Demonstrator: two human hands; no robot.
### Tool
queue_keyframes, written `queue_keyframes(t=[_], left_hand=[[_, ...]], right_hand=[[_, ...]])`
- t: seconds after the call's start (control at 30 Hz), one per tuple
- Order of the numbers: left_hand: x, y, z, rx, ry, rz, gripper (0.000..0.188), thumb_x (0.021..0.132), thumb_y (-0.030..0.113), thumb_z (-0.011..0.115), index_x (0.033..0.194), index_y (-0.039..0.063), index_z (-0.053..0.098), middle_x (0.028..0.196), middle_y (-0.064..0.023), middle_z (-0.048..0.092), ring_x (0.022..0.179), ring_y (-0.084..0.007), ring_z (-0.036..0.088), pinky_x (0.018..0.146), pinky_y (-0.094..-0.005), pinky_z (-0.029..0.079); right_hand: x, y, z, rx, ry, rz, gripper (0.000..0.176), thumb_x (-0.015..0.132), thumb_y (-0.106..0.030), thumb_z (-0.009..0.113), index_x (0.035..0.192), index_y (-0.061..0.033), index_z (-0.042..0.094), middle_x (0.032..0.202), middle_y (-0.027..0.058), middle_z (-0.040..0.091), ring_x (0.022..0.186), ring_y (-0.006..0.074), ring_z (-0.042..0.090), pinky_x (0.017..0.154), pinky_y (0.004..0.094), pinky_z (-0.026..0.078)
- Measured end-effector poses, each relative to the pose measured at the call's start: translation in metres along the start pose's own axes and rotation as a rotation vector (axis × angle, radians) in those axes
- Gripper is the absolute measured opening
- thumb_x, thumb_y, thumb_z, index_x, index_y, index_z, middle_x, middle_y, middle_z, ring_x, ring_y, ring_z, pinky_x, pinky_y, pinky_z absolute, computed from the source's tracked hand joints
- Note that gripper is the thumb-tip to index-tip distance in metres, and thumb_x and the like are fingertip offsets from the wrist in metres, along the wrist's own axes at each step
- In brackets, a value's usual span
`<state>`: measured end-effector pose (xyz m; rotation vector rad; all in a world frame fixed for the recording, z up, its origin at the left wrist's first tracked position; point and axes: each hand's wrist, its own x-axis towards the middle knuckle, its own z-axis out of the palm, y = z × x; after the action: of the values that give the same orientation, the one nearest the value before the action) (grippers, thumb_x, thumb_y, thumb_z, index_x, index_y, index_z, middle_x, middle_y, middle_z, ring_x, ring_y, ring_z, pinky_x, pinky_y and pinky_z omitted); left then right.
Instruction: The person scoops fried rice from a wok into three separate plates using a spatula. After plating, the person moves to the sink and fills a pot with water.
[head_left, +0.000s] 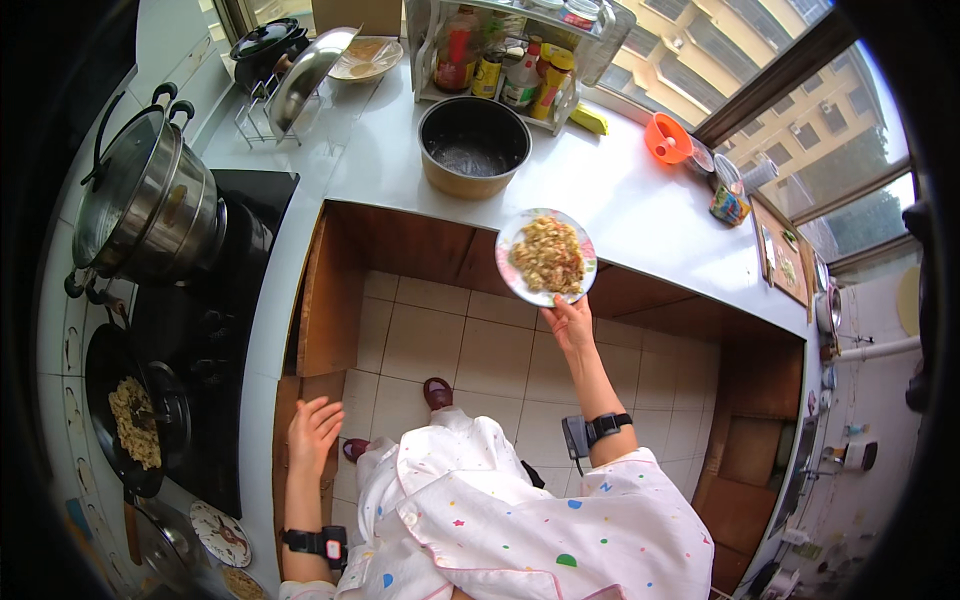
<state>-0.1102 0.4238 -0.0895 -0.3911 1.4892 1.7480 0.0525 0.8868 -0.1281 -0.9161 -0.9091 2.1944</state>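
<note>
My right hand (571, 322) grips the near rim of a round plate with a pink floral edge (507, 262); its thumb lies on top. Cooked, chopped food (549, 255) is heaped on the plate, which is held near the counter's front edge. My left hand (313, 431) holds nothing, fingers apart, beside the cabinet under the hob. A deep inner pot with a dark interior (474, 150) stands on the counter beyond the plate. To the left, a black wok (105, 405) on the hob contains similar-looking food (135, 424).
A steel steamer pot with a glass lid (150, 202) stands on the black glass hob (217, 345). Behind the inner pot is a rack (495, 45) of bottles. An orange basket (667, 139) and a cutting board (784, 262) are on the right counter. A cabinet door (330, 300) stands ajar.
</note>
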Motion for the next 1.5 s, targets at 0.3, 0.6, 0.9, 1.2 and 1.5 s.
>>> queue_keyframes(t=[0.3,0.6,0.9,1.2,1.5], left_hand=[[-0.056,-0.062,-0.119,-0.189,0.477,-0.038,0.061,0.095,0.052,0.039,0.127,0.0,0.044,0.121,-0.0163,0.054,0.106,-0.0235,0.054,0.093,-0.0325,0.043],[-0.108,-0.115,-0.144,-0.458,0.62,0.082,0.06,0.093,0.048,0.045,0.126,-0.003,0.046,0.127,-0.0194,0.05,0.116,-0.0265,0.049,0.102,-0.0359,0.039],[-0.165,-0.145,-0.187,-0.755,0.919,0.275,0.041,0.092,0.035,0.054,0.115,0.001,0.051,0.116,-0.015,0.06,0.109,-0.0244,0.057,0.093,-0.0321,0.046],[-0.173,-0.181,-0.306,-1.141,1.111,0.517,0.04,0.09,0.026,0.057,0.117,-0.003,0.048,0.117,-0.0171,0.056,0.108,-0.0265,0.056,0.091,-0.0325,0.049],[-0.159,-0.18,-0.381,-1.054,1.209,0.393,0.039,0.083,0.016,0.065,0.118,0.008,0.05,0.104,-0.0101,0.059,0.088,-0.0222,0.061,0.075,-0.0317,0.056]], right_hand=[[0.104,0.013,-0.057,0.126,0.194,-0.085,0.046,0.088,0.006,0.051,0.127,-0.0143,0.037,0.12,0.0086,0.054,0.102,0.0241,0.061,0.081,0.0405,0.057],[0.164,0.006,-0.092,-0.18,0.444,-0.2,0.014,0.084,-0.008,0.067,0.087,0.0034,0.059,0.074,0.0123,0.065,0.059,0.0218,0.063,0.056,0.0305,0.057],[0.215,0.005,-0.13,-0.554,0.132,0.061,0.039,0.095,-0.048,0.043,0.1,-0.0146,0.063,0.054,-0.0115,0.026,0.043,0.0031,0.027,0.037,0.0217,0.021],[0.115,0.064,0.058,-0.137,-0.395,0.827,0.02,0.094,-0.011,0.051,0.109,-0.0017,0.059,0.098,0.0096,0.067,0.089,0.0176,0.065,0.073,0.0273,0.057],[-0.172,0.131,0.376,-0.789,-1.162,0.443,0.015,0.094,-0.019,0.054,0.101,-0.0056,0.057,0.086,0.0033,0.062,0.074,0.0082,0.06,0.067,0.0189,0.049]])
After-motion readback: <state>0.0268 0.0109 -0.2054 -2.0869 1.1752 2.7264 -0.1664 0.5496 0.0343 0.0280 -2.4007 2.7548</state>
